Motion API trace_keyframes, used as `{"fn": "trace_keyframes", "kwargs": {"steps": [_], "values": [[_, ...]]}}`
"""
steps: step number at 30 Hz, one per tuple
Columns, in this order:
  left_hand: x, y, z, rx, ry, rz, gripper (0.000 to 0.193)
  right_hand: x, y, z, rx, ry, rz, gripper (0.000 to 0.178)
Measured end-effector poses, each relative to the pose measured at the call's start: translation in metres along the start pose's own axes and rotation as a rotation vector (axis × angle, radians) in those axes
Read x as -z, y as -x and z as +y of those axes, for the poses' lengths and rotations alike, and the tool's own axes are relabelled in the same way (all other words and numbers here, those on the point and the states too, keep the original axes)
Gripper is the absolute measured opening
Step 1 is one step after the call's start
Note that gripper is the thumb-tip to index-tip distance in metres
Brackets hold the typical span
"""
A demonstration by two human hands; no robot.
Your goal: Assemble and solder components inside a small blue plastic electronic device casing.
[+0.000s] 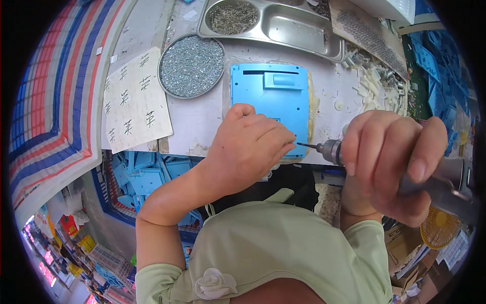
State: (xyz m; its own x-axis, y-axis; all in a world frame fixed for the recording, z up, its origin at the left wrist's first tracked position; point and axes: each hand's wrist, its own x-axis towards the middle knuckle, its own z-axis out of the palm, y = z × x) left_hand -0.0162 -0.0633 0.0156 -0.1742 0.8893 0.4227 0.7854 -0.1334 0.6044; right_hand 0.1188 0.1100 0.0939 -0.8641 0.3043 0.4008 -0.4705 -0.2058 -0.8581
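Observation:
A light blue plastic panel (288,104) with a dark slot and a raised block lies flat near the front of the table. My left hand (250,139) rests over its lower part, fingers curled and fingertips pressed together by the lower right corner. Whatever they may pinch is too small to make out. In my right hand (390,162) is a dark power screwdriver (331,151), gripped with the fingers wrapped round its body. Its thin bit points left, with the tip close to my left fingertips and the panel's corner.
Left of the panel stands a round dish (160,76) of small silvery screws, beside a paper sheet (134,124) with handwritten characters. A steel compartment tray (298,30) sits behind. White plastic parts (372,83) are heaped at right. Blue panels (144,180) fill a bin below the table.

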Motion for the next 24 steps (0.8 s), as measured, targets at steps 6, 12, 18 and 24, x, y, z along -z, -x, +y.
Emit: {"fn": "trace_keyframes", "kwargs": {"steps": [6,12,18,24], "values": [[0.001,-0.005,0.0,-0.021,-0.004,0.018,0.019,-0.003,0.001,0.01,0.003,-0.033,0.038,0.032],[0.004,-0.01,-0.002,-0.071,-0.029,-0.018,0.02,-0.006,0.002,0.011,-0.006,-0.034,0.043,0.031],[-0.001,-0.007,0.004,-0.073,0.091,-0.116,0.018,-0.007,0.007,0.0,-0.089,0.012,0.03,0.03],[0.0,-0.001,-0.021,-0.029,-0.001,0.025,0.016,0.005,0.049,0.01,-0.034,0.002,0.079,0.031]]}}
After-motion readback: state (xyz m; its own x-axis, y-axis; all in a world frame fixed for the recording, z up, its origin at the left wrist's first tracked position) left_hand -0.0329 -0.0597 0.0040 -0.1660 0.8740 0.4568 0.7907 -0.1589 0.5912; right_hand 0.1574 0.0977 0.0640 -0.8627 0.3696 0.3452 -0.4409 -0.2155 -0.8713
